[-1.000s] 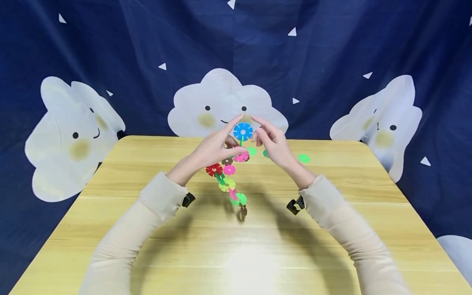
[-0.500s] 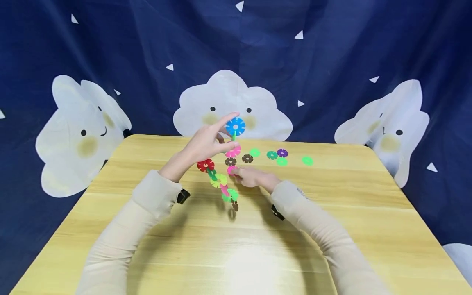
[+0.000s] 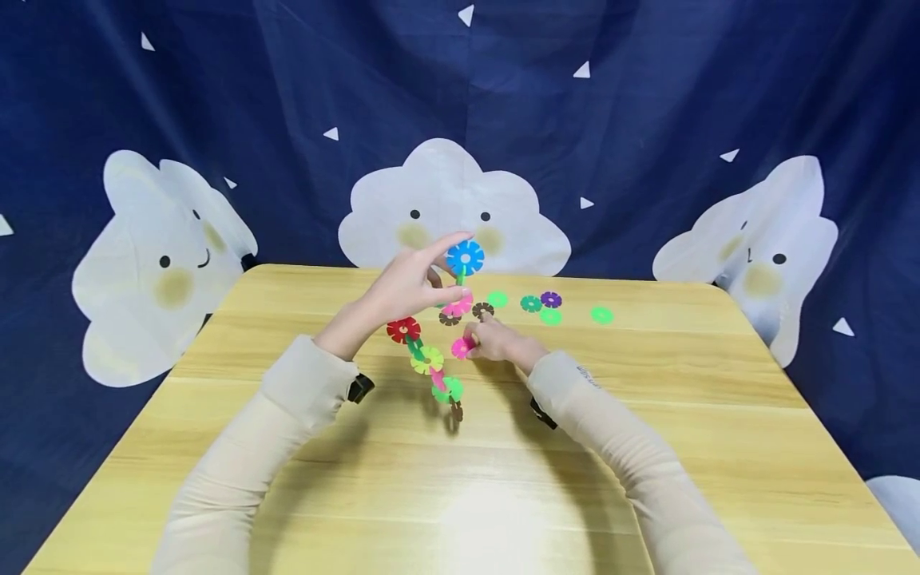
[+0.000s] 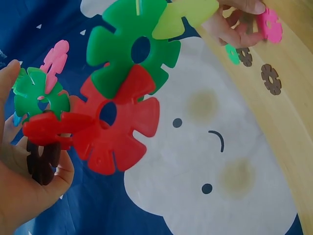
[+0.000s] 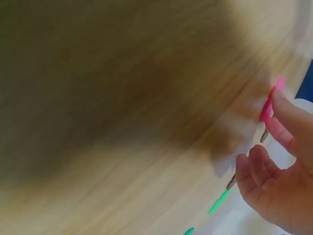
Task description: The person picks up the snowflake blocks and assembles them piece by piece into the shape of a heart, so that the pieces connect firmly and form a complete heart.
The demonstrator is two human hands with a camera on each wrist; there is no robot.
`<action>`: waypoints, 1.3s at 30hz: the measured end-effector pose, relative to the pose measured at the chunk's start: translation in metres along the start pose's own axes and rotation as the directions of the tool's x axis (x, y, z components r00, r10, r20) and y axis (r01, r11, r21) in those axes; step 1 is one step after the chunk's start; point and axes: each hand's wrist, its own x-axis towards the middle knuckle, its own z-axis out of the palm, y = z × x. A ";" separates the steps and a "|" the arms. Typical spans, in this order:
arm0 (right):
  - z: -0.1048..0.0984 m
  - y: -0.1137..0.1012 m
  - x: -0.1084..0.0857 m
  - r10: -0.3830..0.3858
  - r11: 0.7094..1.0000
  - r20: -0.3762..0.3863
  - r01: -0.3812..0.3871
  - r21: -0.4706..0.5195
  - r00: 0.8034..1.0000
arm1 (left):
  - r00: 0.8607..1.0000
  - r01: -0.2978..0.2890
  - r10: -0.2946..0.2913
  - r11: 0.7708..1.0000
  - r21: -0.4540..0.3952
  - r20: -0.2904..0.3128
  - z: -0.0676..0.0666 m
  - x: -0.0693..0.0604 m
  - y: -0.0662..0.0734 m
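Observation:
My left hand [image 3: 402, 283] grips a chain of interlocking slotted flower discs, held up above the table. A blue disc [image 3: 465, 257] tops it beside the index finger, while a red disc [image 3: 404, 330], a yellow-green disc [image 3: 427, 359] and a brown disc [image 3: 457, 411] hang lower. Close up in the left wrist view, the chain's red disc [image 4: 112, 132] interlocks with a green one [image 4: 132, 49]. Between thumb and finger, my right hand [image 3: 496, 339] pinches a loose pink disc [image 3: 461, 348]. The right wrist view shows this pink disc [image 5: 267, 108] edge-on at the fingertips.
Loose discs lie on the wooden table [image 3: 647, 399] beyond my right hand: brown [image 3: 483, 311], light green [image 3: 497, 299], teal [image 3: 531, 303], purple [image 3: 551, 299] and a far-right green disc [image 3: 602, 315]. A blue cloud-print curtain [image 3: 625, 120] hangs behind.
My right hand has come down from beside the blue disc to the pink disc on the table, pinched it and drawn it slightly nearer. The left hand still holds the chain up.

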 end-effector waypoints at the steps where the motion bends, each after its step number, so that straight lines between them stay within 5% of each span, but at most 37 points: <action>1: 0.001 0.000 0.000 0.000 1.000 -0.004 0.000 -0.002 1.000 | 1.000 -0.004 0.004 1.000 0.000 -0.002 0.001 0.000 0.000; 13: 0.001 -0.006 0.001 -0.071 0.997 0.078 0.068 0.039 0.994 | 1.000 -0.028 0.028 1.000 -0.012 -0.005 0.003 0.002 0.000; 17: -0.002 -0.003 -0.003 -0.135 0.987 0.050 0.130 0.096 0.990 | 1.000 -0.019 0.018 1.000 -0.018 -0.016 0.001 0.001 0.000; 21: -0.010 0.001 -0.014 -0.224 0.941 -0.043 0.228 0.251 0.974 | 1.000 -0.003 0.003 1.000 -0.012 -0.031 -0.001 0.000 -0.002; 24: -0.023 0.000 -0.025 -0.216 0.868 -0.159 0.264 0.420 0.963 | 0.999 0.009 -0.009 1.000 -0.008 -0.044 -0.002 0.000 -0.003; 27: -0.039 -0.005 -0.039 -0.142 0.759 -0.273 0.281 0.588 0.952 | 0.998 0.019 -0.020 1.000 -0.004 -0.061 -0.003 0.000 -0.003; 29: -0.049 -0.010 -0.049 -0.084 0.649 -0.333 0.305 0.697 0.939 | 0.997 0.029 -0.030 0.999 -0.015 -0.078 -0.003 0.000 -0.003; 31: -0.057 -0.017 -0.058 -0.038 0.503 -0.396 0.360 0.786 0.918 | 0.994 0.037 -0.040 0.999 -0.029 -0.101 -0.003 -0.001 -0.003; 34: -0.065 -0.026 -0.067 -0.013 0.323 -0.455 0.435 0.841 0.890 | 0.989 0.047 -0.056 0.997 -0.065 -0.138 -0.003 -0.001 -0.001; 36: -0.067 -0.030 -0.072 -0.027 0.269 -0.479 0.468 0.842 0.878 | 0.986 0.045 -0.059 0.995 -0.089 -0.155 -0.001 -0.001 0.001; 39: -0.068 -0.034 -0.077 -0.070 0.294 -0.517 0.513 0.807 0.853 | 0.984 0.036 -0.058 0.991 -0.132 -0.166 0.002 0.001 0.003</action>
